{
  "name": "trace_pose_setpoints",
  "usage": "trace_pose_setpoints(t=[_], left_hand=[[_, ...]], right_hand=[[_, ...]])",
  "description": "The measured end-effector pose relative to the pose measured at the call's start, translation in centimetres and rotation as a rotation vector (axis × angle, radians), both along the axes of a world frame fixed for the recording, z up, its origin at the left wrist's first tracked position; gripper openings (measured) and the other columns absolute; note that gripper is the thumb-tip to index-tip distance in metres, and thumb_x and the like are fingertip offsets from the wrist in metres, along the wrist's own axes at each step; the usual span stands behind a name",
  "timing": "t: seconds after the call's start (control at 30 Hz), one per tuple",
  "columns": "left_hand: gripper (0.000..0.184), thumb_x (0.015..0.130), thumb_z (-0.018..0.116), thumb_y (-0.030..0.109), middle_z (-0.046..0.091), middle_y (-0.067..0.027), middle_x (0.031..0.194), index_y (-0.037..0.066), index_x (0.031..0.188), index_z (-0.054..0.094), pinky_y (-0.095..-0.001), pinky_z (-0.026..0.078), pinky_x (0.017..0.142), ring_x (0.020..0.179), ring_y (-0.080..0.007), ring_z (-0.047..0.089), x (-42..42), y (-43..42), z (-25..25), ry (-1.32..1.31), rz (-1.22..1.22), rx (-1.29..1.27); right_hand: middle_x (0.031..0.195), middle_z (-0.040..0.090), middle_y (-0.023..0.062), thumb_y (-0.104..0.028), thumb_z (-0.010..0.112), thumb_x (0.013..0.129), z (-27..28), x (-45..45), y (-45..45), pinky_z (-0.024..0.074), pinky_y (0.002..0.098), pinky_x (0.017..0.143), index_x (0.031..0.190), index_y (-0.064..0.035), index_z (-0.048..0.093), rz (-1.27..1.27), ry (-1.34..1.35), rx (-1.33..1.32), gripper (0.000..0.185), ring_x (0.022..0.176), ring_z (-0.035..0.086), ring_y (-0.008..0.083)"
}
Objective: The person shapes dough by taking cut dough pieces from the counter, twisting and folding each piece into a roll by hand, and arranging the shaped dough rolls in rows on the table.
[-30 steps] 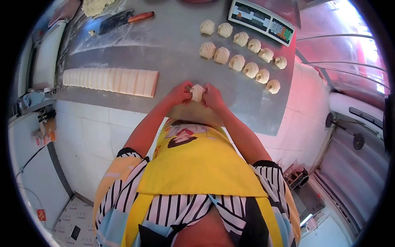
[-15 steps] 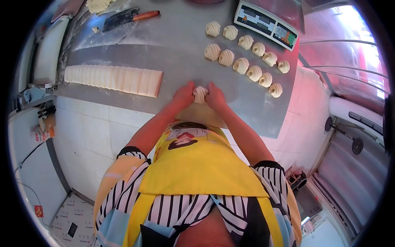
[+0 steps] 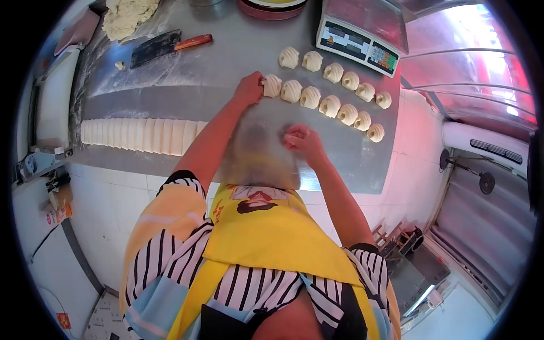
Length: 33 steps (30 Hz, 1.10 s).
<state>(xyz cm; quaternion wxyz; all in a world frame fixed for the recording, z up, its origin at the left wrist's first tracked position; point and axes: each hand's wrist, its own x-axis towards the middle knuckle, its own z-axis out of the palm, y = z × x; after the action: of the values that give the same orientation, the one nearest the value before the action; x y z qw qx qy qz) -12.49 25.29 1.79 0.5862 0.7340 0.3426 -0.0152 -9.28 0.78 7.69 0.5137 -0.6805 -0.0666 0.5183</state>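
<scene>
My left hand (image 3: pixel 249 89) has its fingers on a shaped dough roll (image 3: pixel 272 85) at the left end of the nearer of two rows. Several similar rolls stand to its right, with a farther row (image 3: pixel 332 72) behind them. Over the metal table (image 3: pixel 238 62), nearer my body, my right hand (image 3: pixel 303 141) is raised with bent fingers apart and nothing between them. A long strip of dough cut into slices (image 3: pixel 141 135) lies at the left, partly hidden behind my left forearm.
A digital scale (image 3: pixel 358 44) stands at the back right. The cleaver (image 3: pixel 156 50) with a red handle, a big dough lump (image 3: pixel 127 17) and a small scrap (image 3: pixel 119 66) are at the back left. A round red-rimmed container (image 3: pixel 272 11) sits at the back.
The roll that was between both hands is now at the left end of the nearer row, with my left hand on it. My right hand has let go and moved slightly right. The view has shifted.
</scene>
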Motion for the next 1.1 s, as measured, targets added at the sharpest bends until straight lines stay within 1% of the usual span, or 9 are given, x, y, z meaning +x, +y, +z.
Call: trace_pose_setpoints(t=[0.1, 0.23, 0.4, 0.5, 0.57, 0.7, 0.8, 0.93, 1.1], left_hand=[[0.036, 0.078, 0.06, 0.008, 0.062, -0.0079, 0.073, 0.003, 0.113, 0.051, -0.0287, 0.046, 0.047, 0.054, -0.0139, 0.059, -1.4, 1.7, 3.4, 0.066, -0.058, 0.07], [0.047, 0.081, 0.061, 0.011, 0.062, -0.0067, 0.078, 0.005, 0.124, 0.045, -0.028, 0.047, 0.048, 0.059, -0.0117, 0.059, -8.2, 5.4, 7.8, -0.108, 0.115, 0.062], [0.031, 0.086, 0.059, 0.017, 0.064, -0.0059, 0.08, 0.004, 0.114, 0.055, -0.0268, 0.047, 0.064, 0.071, -0.0124, 0.06, -15.3, 6.4, 5.8, -0.191, 0.159, 0.177], [0.026, 0.09, 0.053, 0.018, 0.064, -0.0045, 0.084, 0.001, 0.109, 0.057, -0.025, 0.046, 0.071, 0.078, -0.0104, 0.058, -17.2, 4.5, 4.7, -0.222, 0.05, 0.065], [0.038, 0.095, 0.044, 0.033, 0.064, -0.006, 0.09, -0.001, 0.106, 0.059, -0.0263, 0.046, 0.074, 0.083, -0.0117, 0.058, -18.2, 3.1, 5.0, -0.225, -0.085, -0.162], [0.061, 0.094, 0.03, 0.055, 0.063, -0.0097, 0.097, 0.003, 0.104, 0.06, -0.0325, 0.048, 0.08, 0.092, -0.0197, 0.06, -18.4, -1.1, 6.4, -0.311, 0.306, -0.997], [0.059, 0.094, 0.033, 0.052, 0.062, -0.0131, 0.101, 0.0, 0.106, 0.058, -0.033, 0.048, 0.081, 0.096, -0.0223, 0.059, -15.8, -5.4, 6.7, -0.461, 0.559, -1.179], [0.038, 0.093, 0.05, 0.035, 0.062, -0.0079, 0.091, 0.0, 0.105, 0.056, -0.03, 0.052, 0.072, 0.076, -0.0174, 0.062, -13.0, -8.8, 6.1, -0.249, 0.151, -0.339], [0.029, 0.091, 0.054, 0.028, 0.062, -0.0058, 0.083, 0.001, 0.101, 0.056, -0.0246, 0.05, 0.062, 0.066, -0.0123, 0.058, -11.3, -9.5, 7.1, -0.181, 0.269, -0.964]], right_hand=[[0.087, 0.062, 0.0118, -0.022, 0.069, 0.077, -0.2, -0.8, 3.6, 0.0496, 0.0285, 0.066, 0.106, 0.0046, 0.055, 0.238, -0.083, -0.058, 0.042, 0.071, 0.059, 0.0166], [0.089, 0.062, 0.0162, -0.03, 0.071, 0.072, -2.2, -3.7, 12.0, 0.049, 0.0358, 0.074, 0.109, 0.0036, 0.055, 0.644, -0.657, -0.029, 0.053, 0.079, 0.06, 0.0278], [0.091, 0.061, 0.0154, -0.032, 0.078, 0.063, -4.8, -9.2, 17.7, 0.0479, 0.0402, 0.08, 0.107, 0.0016, 0.055, 0.795, -1.128, 0.05, 0.06, 0.086, 0.059, 0.0347], [0.096, 0.058, 0.013, -0.025, 0.078, 0.06, -2.8, -9.2, 17.5, 0.0462, 0.0359, 0.08, 0.098, -0.001, 0.055, 0.934, -0.713, -0.038, 0.05, 0.089, 0.058, 0.0284], [0.093, 0.059, 0.0123, -0.022, 0.078, 0.062, 1.1, -8.3, 15.5, 0.0464, 0.0331, 0.078, 0.103, -0.0005, 0.054, 0.803, -0.563, 0.017, 0.052, 0.085, 0.058, 0.0246], [0.089, 0.058, 0.0077, -0.019, 0.076, 0.066, 5.3, -5.3, 10.3, 0.0452, 0.0277, 0.074, 0.099, -0.0013, 0.056, 0.217, -0.209, 0.264, 0.042, 0.082, 0.054, 0.0151], [0.091, 0.059, 0.0065, -0.019, 0.075, 0.069, 4.0, -3.3, 6.8, 0.0451, 0.0273, 0.074, 0.102, -0.0021, 0.056, 0.134, -0.197, 0.203, 0.041, 0.084, 0.054, 0.0135], [0.101, 0.056, 0.0083, -0.018, 0.072, 0.072, 3.1, -3.3, 3.4, 0.0456, 0.031, 0.078, 0.105, -0.0024, 0.055, 0.013, -0.392, 0.093, 0.041, 0.09, 0.055, 0.0177], [0.113, 0.05, 0.0121, -0.016, 0.07, 0.074, 5.8, -2.6, -0.3, 0.0465, 0.0382, 0.079, 0.103, -0.0026, 0.056, 0.41, -1.075, 0.257, 0.035, 0.097, 0.054, 0.0316]])
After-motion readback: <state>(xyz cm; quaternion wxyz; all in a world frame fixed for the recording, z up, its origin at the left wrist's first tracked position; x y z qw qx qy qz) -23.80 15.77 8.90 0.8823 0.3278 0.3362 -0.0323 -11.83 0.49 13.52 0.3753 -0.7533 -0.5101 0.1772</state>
